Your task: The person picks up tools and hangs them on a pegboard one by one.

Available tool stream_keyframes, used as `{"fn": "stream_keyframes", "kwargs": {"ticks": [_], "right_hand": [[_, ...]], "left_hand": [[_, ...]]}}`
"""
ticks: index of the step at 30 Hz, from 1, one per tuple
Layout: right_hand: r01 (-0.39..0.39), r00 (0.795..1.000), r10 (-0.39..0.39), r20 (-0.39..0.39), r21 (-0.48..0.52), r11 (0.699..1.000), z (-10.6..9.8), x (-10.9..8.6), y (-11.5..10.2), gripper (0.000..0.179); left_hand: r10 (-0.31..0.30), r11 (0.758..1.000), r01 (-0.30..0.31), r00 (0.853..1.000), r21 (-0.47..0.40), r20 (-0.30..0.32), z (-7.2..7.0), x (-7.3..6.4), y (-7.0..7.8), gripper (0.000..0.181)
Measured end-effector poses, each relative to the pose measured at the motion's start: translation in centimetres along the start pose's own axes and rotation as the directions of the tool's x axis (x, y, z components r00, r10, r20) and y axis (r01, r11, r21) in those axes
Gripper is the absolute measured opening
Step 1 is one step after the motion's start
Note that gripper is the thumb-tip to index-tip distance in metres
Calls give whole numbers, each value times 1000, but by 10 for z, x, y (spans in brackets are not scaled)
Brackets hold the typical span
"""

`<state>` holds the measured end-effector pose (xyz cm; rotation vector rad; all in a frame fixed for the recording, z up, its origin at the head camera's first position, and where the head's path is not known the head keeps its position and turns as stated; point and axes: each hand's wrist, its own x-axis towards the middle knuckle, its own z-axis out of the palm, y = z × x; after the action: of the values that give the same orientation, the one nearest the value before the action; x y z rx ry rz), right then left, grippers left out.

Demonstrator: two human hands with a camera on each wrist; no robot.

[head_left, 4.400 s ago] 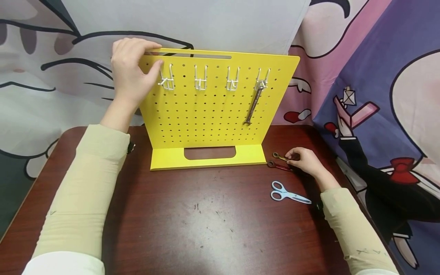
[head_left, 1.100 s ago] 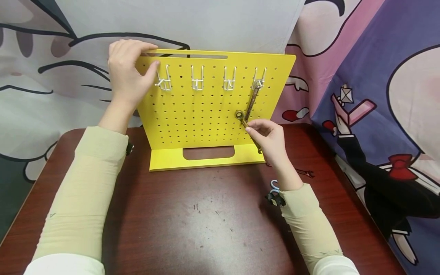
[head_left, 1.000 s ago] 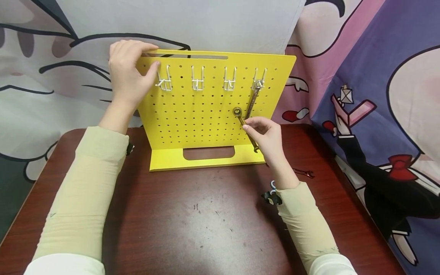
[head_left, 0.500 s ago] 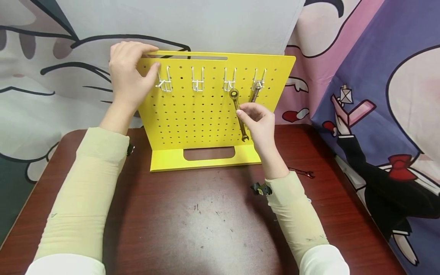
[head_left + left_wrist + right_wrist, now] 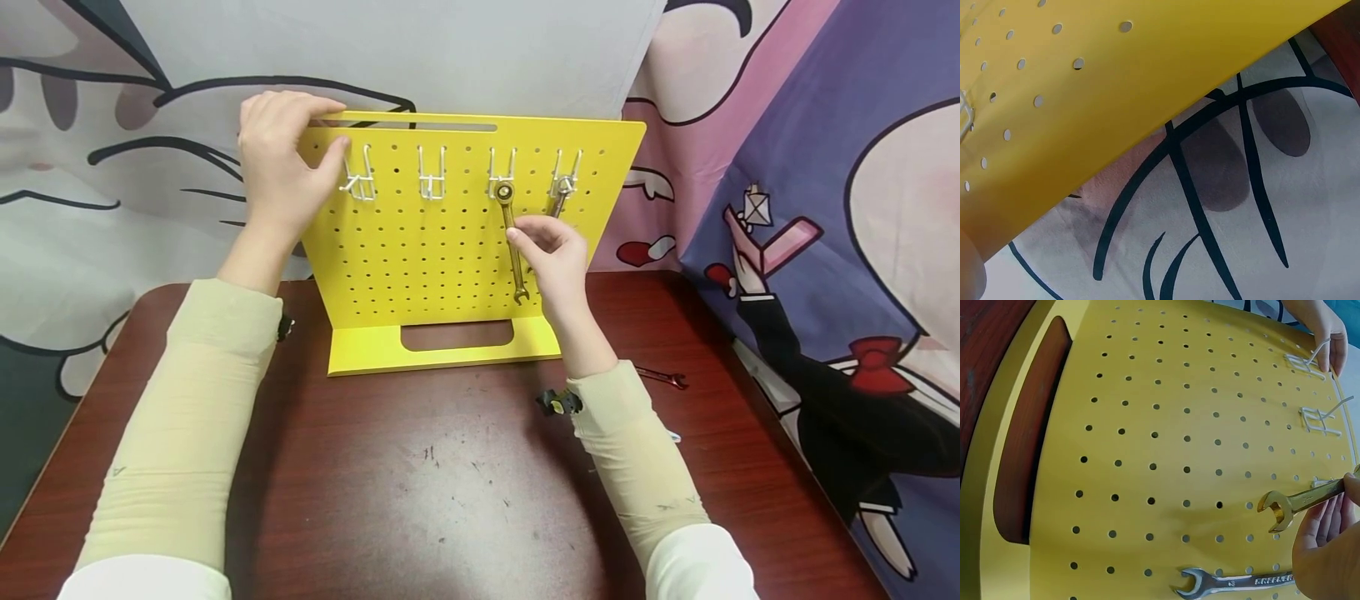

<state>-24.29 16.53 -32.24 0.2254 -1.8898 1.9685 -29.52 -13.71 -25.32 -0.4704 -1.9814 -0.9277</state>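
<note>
A yellow pegboard (image 5: 435, 242) stands upright on the table, with a row of white wire hooks near its top. My left hand (image 5: 288, 158) grips the board's upper left edge, thumb on the front and fingers over the top. My right hand (image 5: 555, 254) pinches a gold-coloured combination wrench (image 5: 513, 250) mid-shaft. The wrench's ring end is up at the third hook (image 5: 501, 171) from the left; whether the hook passes through the ring cannot be told. In the right wrist view, its open end points toward the board's base. A silver wrench (image 5: 1241, 582) hangs from the rightmost hook.
Partly behind my right arm, a red wrench (image 5: 662, 377) lies on the brown table (image 5: 390, 475). Only a small tip of the light-blue scissors (image 5: 676, 437) shows beside my right sleeve. Printed cloth hangs behind and to the right.
My right hand has picked the gold wrench off the table and raised it, moving left and up to the third hook. My left hand keeps its hold on the board.
</note>
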Motion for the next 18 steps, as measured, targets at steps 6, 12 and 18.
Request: {"fn": "stream_keyframes", "kwargs": {"ticks": [6,12,18], "right_hand": [[-57,998,57,-39,-10,998,4,4,3,12],[-109,992,108,-70,-6,994,9,8,4,10],[-142,986,142,-91,8,990,15,11,5,18]], "left_hand": [[2,1000,-3,1000,-6,-3,0,0,0,23],[3,1000,-3,1000,-6,-5,0,0,0,23],[17,1000,-17,1000,0,-2,0,0,-1,24]]}}
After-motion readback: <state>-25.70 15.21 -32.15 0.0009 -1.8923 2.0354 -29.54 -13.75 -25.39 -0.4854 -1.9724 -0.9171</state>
